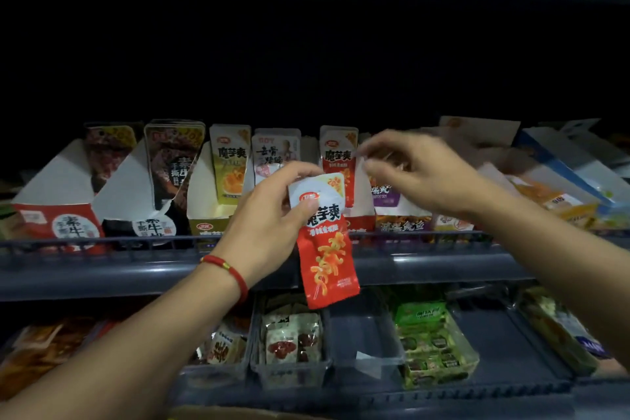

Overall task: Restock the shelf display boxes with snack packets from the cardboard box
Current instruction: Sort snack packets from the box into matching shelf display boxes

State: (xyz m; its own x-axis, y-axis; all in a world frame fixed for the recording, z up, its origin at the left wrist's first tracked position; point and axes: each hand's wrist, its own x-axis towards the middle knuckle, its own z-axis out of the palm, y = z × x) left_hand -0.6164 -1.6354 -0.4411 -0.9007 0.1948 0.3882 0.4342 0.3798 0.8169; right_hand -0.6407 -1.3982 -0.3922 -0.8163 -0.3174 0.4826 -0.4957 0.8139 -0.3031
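My left hand (272, 211) pinches the white top of a red snack packet (329, 262), which hangs in front of the shelf rail. Just behind it a red display box (359, 220) holds a matching red packet (337, 153) standing upright. My right hand (412, 174) is blurred. It hovers over that box's right side, with fingertips and thumb close together near the standing packet's top corner. Whether it grips anything is unclear. A sliver of the cardboard box (238, 414) shows at the bottom edge.
The same shelf carries a yellow display box (208, 215), a black one (136, 201) and a red-and-white one (51, 201) on the left. Purple and orange boxes (402, 211) stand on the right. A grey rail (102, 242) fronts the shelf. Below are plastic bins of packets (293, 341).
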